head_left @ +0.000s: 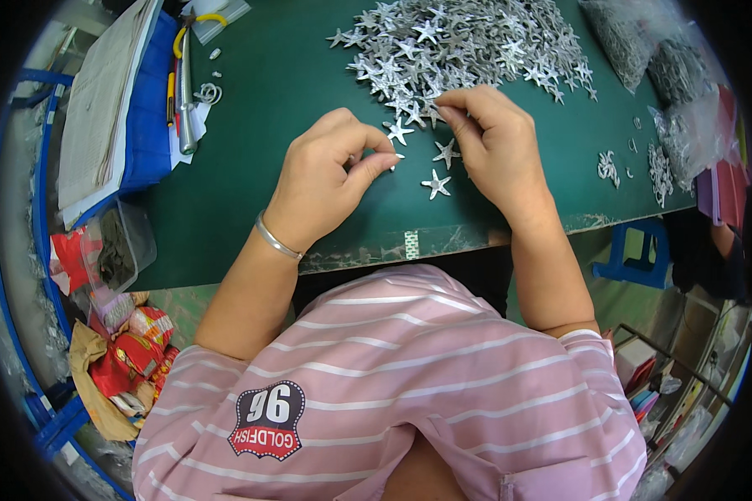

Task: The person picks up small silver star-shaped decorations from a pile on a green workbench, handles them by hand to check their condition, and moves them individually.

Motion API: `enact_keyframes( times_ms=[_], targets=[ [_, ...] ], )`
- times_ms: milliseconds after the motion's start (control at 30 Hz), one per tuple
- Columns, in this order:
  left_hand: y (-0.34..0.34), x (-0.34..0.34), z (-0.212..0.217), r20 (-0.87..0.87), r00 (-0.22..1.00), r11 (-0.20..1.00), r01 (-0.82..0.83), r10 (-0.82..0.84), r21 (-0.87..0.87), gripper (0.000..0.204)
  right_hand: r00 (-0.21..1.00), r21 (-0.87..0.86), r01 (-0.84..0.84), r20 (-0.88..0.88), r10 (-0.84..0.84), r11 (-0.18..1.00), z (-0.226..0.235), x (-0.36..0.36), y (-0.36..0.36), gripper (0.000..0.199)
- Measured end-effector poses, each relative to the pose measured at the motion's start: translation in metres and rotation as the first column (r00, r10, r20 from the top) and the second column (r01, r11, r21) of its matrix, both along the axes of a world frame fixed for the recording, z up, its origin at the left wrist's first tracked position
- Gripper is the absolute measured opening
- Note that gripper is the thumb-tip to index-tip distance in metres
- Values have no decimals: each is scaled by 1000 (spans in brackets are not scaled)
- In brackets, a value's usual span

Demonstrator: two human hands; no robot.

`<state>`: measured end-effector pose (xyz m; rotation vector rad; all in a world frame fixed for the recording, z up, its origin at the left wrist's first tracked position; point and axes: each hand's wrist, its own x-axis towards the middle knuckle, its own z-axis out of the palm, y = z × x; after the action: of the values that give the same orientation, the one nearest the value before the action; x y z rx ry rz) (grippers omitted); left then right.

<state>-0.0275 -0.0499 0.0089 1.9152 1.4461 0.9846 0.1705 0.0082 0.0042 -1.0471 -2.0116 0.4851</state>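
A large heap of silver starfish-shaped metal pieces [468, 50] lies on the green tabletop [267, 75]. My left hand [330, 175] is closed in a pinch, and the tips of a small silver starfish piece [398, 156] show at its fingertips. My right hand [497, 142] is at the near edge of the heap, index finger and thumb closed on a starfish piece [434, 113]; the fingers partly hide the grip. Between the hands lie a loose starfish [446, 154] and, nearer me, another starfish [435, 184]. A further starfish [398, 130] rests just beyond my left fingertips.
At left, yellow-handled pliers [199, 21], a metal rod [187, 108] and pens lie beside a blue folder [149, 125] with papers. Bags of small metal parts [681, 75] stand at right, near small chain piles [660, 175]. A blue stool [635, 255] is below the table.
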Motion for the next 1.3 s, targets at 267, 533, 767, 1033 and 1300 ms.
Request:
enact_keyframes(
  times_ms=[267, 533, 767, 1033, 1300],
  targets=[
    [0, 3, -14, -104, 986, 986, 142, -133, 86, 12, 960, -222, -53, 257, 111, 974, 11, 25, -19, 21],
    [2, -12, -4, 802, 591, 890, 408, -88, -203, 11, 990, -145, -99, 88, 113, 984, 1, 19, -27, 14],
    [8, -15, -3, 844, 481, 879, 263, 238, -398, 10, 956, -152, -292, -55, 287, 944, 1, 22, -27, 15],
    [11, 13, -15, -225, 958, 971, -133, 178, 200, 16, 940, -157, -228, 221, 260, 961, 11, 14, -25, 5],
    [10, 3, -19, 277, 956, 995, -86, 94, -40, 10, 837, -653, -438, -547, 15, 618, 3, 22, -13, 3]
  ],
)
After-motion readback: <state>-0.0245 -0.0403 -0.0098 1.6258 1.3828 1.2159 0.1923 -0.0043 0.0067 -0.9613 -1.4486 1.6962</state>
